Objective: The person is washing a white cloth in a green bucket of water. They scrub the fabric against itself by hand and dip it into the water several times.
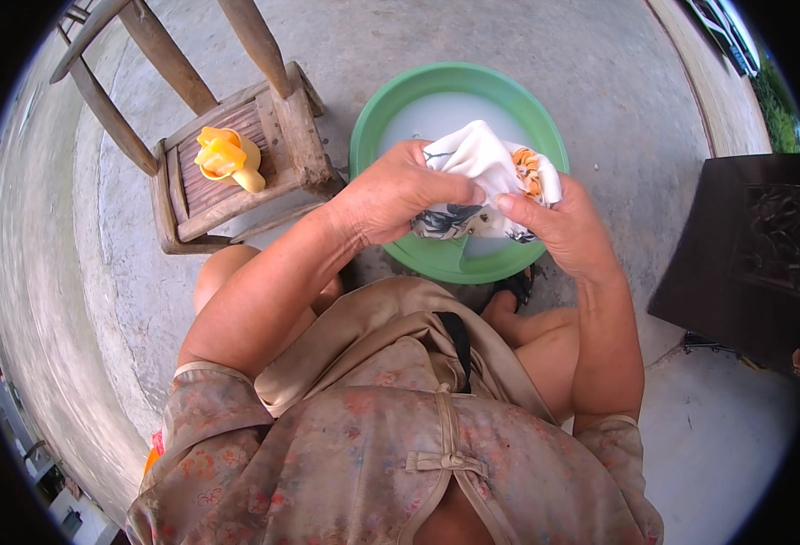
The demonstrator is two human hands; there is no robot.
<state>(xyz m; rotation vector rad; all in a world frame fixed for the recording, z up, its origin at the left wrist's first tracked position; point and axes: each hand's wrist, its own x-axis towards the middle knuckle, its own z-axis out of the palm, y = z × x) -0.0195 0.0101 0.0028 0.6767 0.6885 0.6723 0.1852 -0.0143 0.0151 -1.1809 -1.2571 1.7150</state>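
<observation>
Both of my hands grip a bunched white cloth [476, 160] printed with an orange flower and dark grey leaf shapes. My left hand [410, 187] pinches its left side, and my right hand [555, 214] its right side, with the two thumbs nearly meeting at the middle. Below the cloth a round green plastic basin [454, 73] rests on the floor. Cloudy whitish water [434, 112] stands in it. At its near side a green ribbed piece [434, 253] shows, partly covered by the cloth and my hands.
To the left stands a small wooden chair [199, 225] with a slatted seat. On the seat sits a yellow plastic cup [253, 160] with a handle and yellow pieces inside. A dark carved panel [734, 252] rises at the right. Grey concrete floor [604, 82] surrounds the basin.
</observation>
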